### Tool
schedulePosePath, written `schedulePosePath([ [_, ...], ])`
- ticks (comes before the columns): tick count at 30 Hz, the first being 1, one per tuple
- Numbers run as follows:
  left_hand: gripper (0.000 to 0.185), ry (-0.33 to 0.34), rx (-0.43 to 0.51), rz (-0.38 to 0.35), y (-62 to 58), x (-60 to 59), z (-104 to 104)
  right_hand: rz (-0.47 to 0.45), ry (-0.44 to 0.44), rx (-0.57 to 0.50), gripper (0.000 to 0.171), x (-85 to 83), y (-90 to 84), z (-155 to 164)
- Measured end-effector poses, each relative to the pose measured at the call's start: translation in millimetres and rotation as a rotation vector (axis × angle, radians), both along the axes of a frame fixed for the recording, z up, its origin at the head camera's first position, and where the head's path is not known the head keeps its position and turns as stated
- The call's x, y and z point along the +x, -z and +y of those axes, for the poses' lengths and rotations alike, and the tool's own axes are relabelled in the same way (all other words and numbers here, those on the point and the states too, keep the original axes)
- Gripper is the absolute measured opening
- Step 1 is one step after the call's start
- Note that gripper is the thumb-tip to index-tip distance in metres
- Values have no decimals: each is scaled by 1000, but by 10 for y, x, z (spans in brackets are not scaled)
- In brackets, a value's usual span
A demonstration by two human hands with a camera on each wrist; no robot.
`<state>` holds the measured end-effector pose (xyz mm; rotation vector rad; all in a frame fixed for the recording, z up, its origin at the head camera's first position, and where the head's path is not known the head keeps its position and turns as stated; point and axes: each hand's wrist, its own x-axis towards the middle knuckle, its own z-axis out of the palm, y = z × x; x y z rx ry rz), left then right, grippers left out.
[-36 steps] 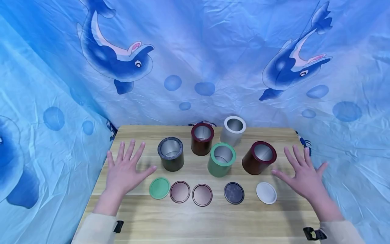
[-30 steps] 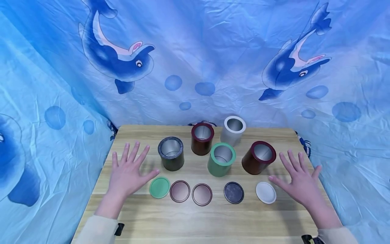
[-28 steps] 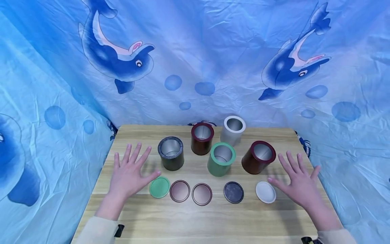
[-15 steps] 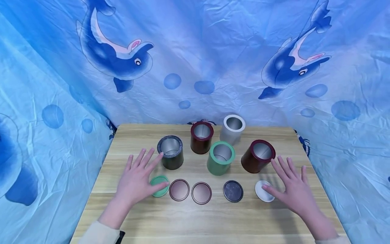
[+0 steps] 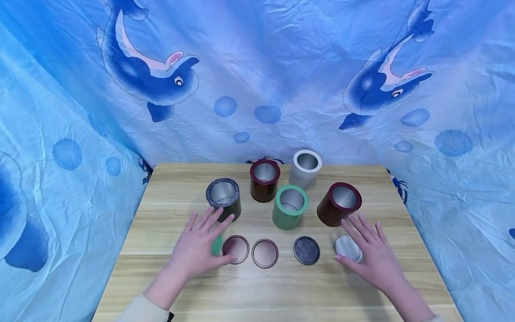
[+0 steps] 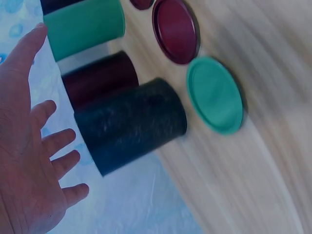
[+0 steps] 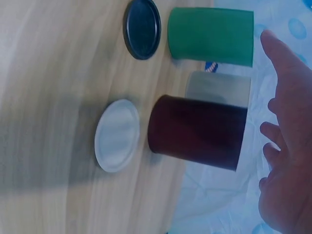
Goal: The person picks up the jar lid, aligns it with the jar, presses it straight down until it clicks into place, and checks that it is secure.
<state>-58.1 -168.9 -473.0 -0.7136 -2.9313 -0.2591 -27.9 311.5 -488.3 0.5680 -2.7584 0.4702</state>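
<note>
Left hand (image 5: 197, 248) spread flat over green lid (image 5: 217, 245), right hand (image 5: 372, 257) splayed beside white lid (image 5: 348, 248) — both grips wide

Bright, even light, soft shadows; wrist views motion-blurred, head view edges bowed

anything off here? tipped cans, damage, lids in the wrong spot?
Nothing stands out. All five cans stand upright and open, including the green can and the black can. The lids lie flat in a row on the table. The left hand hovers over the green lid, the right hand over the white lid.
</note>
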Motion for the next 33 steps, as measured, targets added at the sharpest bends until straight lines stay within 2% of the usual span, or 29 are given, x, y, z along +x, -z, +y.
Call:
schedulePosePath([
  [10,102,109,33,11,280,-18,289,-17,-86,-12,94,-33,179,-154],
  [15,102,164,15,18,369,-52,456,-2,-142,-40,93,-71,284,-191],
  [23,101,196,-1,-37,557,-97,751,-33,-186,-67,93,-108,468,-262],
  [29,101,215,-75,-56,707,-107,951,-54,-188,-73,96,-127,573,-282],
  [33,100,217,-57,-64,794,-107,1062,-62,-204,-96,96,-162,647,-279],
])
